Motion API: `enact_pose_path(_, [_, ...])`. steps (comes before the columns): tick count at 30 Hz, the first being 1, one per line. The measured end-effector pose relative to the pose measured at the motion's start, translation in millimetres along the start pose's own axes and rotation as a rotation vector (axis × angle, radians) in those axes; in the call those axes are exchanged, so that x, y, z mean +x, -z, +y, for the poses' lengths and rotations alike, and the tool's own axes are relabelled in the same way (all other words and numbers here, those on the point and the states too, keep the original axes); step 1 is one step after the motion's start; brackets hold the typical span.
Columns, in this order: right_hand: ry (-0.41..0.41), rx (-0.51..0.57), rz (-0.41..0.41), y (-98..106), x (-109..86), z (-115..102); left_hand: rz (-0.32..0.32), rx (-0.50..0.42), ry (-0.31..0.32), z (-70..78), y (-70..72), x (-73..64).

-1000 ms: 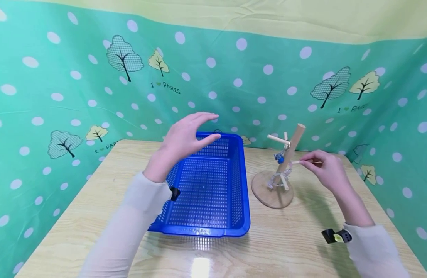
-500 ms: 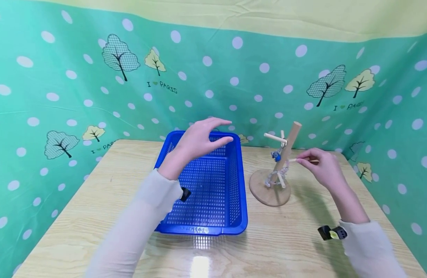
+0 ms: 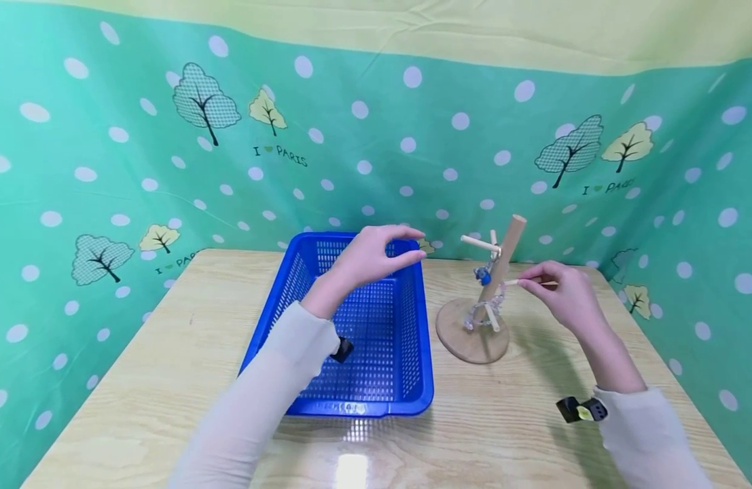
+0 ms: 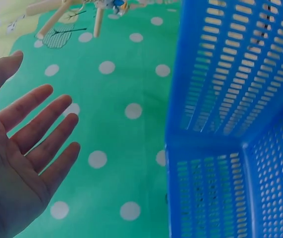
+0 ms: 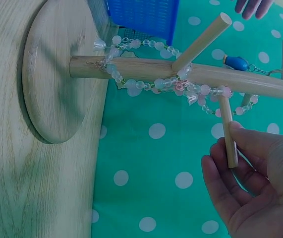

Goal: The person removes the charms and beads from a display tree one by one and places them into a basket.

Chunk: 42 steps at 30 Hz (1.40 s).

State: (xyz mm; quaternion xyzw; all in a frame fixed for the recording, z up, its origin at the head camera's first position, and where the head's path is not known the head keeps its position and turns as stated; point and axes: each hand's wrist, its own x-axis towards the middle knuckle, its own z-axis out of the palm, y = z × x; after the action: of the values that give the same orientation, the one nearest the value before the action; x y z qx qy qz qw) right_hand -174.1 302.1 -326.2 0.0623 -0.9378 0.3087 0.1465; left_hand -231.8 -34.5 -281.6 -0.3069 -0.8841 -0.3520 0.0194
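Observation:
A wooden stand point(image 3: 510, 241) with a round base and short side pegs stands right of the blue basket. At one peg point(image 5: 228, 131), my right hand point(image 3: 568, 295) pinches the end between thumb and fingers. Strings of clear and pink beads point(image 5: 131, 84) hang around the lower post and pegs, one looped at the base of the pinched peg. Higher up, a keychain with a blue charm point(image 5: 236, 63) hangs by a metal ring. My left hand point(image 3: 376, 257) hovers over the basket's far right part, fingers extended and thumb apart, holding nothing.
The blue plastic basket point(image 3: 427, 353) sits mid-table with perforated walls; my left forearm crosses above it. A green dotted curtain point(image 3: 327, 156) rises behind the wooden table point(image 3: 155, 353) and at both sides.
My left hand has moved right and slightly down, nearer to the stand. The right hand still pinches the same peg. The head view has shifted slightly.

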Motion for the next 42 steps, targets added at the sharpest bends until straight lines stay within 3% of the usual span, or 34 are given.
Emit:
enact_pose_path(6, [0.005,-0.002,0.007,-2,-0.2,0,-0.014,-0.123,0.014,-2.3,-12.4,4.0])
enact_pose_path(16, [0.023,0.007,0.016,-3,-1.2,0,-0.044,-0.238,-0.012,-0.9,-33.7,17.6])
enact_pose_path(22, [0.024,0.015,0.023,-2,-0.4,0,-0.089,-0.353,-0.032,7.5,-44.3,28.0])
enact_pose_path(34, [0.005,0.016,0.007,-2,0.6,2,-0.161,-0.437,-0.029,25.7,-69.4,48.9])
enact_pose_path(42, [-0.007,0.012,0.006,-1,0.3,3,-0.148,-0.551,-0.008,29.0,-82.4,55.3])
